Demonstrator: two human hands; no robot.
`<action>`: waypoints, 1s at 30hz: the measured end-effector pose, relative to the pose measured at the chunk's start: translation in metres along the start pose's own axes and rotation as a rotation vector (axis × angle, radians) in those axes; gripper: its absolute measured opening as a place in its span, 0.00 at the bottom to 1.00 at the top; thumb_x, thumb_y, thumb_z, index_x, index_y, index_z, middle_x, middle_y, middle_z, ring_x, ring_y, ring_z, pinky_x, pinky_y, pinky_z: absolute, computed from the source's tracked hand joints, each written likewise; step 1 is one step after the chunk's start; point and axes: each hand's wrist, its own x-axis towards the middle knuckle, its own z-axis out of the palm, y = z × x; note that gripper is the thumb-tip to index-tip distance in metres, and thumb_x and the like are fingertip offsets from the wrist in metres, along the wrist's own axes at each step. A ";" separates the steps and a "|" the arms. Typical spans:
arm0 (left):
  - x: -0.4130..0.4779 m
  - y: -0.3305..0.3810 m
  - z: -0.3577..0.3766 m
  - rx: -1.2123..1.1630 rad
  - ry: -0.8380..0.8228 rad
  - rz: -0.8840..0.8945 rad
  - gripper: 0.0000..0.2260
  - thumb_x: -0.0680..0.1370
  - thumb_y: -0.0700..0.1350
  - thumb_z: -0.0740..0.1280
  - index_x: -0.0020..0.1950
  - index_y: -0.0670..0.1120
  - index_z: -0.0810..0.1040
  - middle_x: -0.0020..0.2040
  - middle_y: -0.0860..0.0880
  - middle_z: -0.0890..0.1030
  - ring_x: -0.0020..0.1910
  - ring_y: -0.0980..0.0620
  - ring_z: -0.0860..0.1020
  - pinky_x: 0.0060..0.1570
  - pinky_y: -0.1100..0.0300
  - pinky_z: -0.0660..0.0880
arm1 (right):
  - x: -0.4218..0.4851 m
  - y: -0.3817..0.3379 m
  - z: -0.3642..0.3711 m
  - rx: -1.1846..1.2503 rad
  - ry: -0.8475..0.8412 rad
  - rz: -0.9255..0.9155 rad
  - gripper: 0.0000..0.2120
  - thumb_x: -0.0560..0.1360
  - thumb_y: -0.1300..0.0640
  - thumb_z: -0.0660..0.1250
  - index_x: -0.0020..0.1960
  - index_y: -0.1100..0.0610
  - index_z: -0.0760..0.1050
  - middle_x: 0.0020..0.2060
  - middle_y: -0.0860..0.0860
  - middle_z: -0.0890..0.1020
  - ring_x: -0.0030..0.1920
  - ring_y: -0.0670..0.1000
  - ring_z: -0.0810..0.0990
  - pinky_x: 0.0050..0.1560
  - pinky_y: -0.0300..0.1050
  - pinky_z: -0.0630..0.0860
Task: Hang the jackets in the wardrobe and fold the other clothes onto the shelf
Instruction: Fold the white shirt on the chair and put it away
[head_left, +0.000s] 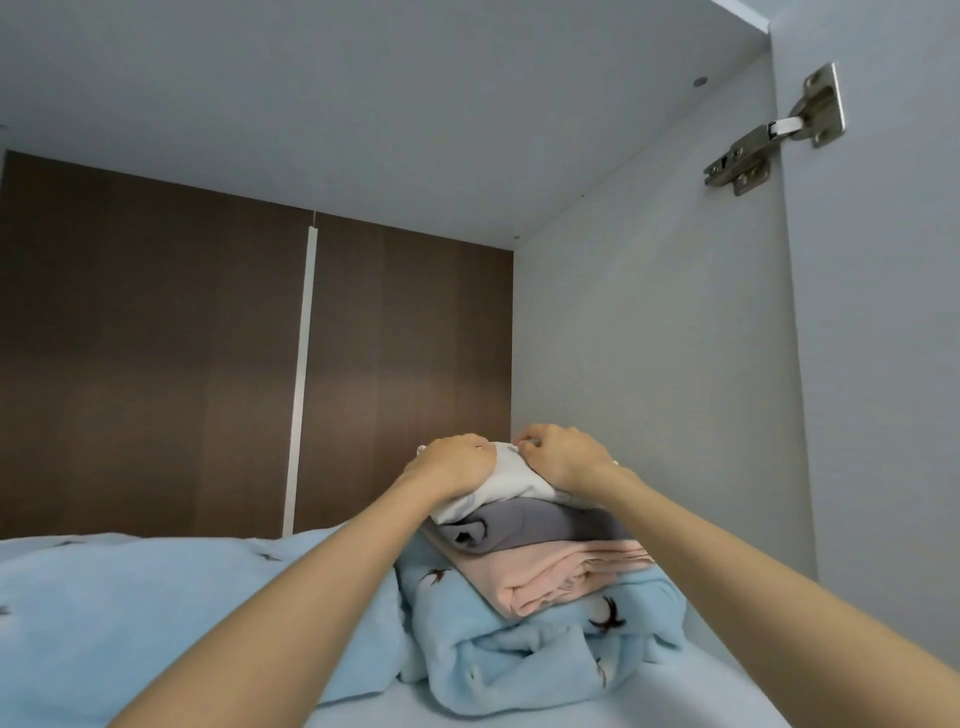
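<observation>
Head view: inside the wardrobe, on the shelf (675, 696). Both arms reach forward to the top of a folded stack by the right side wall. The left hand (452, 462) has its fingers curled over the left edge of the white garment (511, 480). The right hand (561, 452) pinches the garment's far right edge with bent fingers. The white garment lies on top of the grey garment (545, 527), then the pink garment (561, 577), then the folded blue fleece (545, 649) with bird prints at the bottom. A second blue fleece (156, 597) lies to the left, touching the stack. The back panel (156, 338) is brown. A door hinge (774, 130) is at upper right.
</observation>
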 end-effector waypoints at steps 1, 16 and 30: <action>-0.003 0.000 -0.003 -0.009 0.016 0.002 0.21 0.83 0.51 0.49 0.74 0.51 0.67 0.74 0.47 0.68 0.71 0.44 0.67 0.70 0.52 0.63 | -0.003 -0.001 -0.003 0.023 0.018 0.002 0.16 0.80 0.52 0.54 0.63 0.48 0.76 0.62 0.54 0.79 0.61 0.59 0.75 0.57 0.49 0.71; -0.166 0.070 -0.022 -0.061 0.390 0.197 0.17 0.82 0.54 0.55 0.71 0.59 0.69 0.67 0.52 0.75 0.66 0.47 0.73 0.63 0.50 0.70 | -0.160 0.001 -0.068 0.480 0.347 -0.207 0.11 0.77 0.55 0.64 0.58 0.46 0.77 0.48 0.38 0.80 0.41 0.36 0.76 0.42 0.28 0.68; -0.353 0.099 0.006 -0.084 0.376 0.090 0.18 0.82 0.51 0.57 0.72 0.57 0.68 0.66 0.50 0.76 0.60 0.48 0.75 0.55 0.54 0.72 | -0.347 0.003 -0.077 0.491 0.171 -0.132 0.12 0.77 0.56 0.64 0.59 0.48 0.77 0.53 0.41 0.81 0.43 0.42 0.77 0.44 0.37 0.69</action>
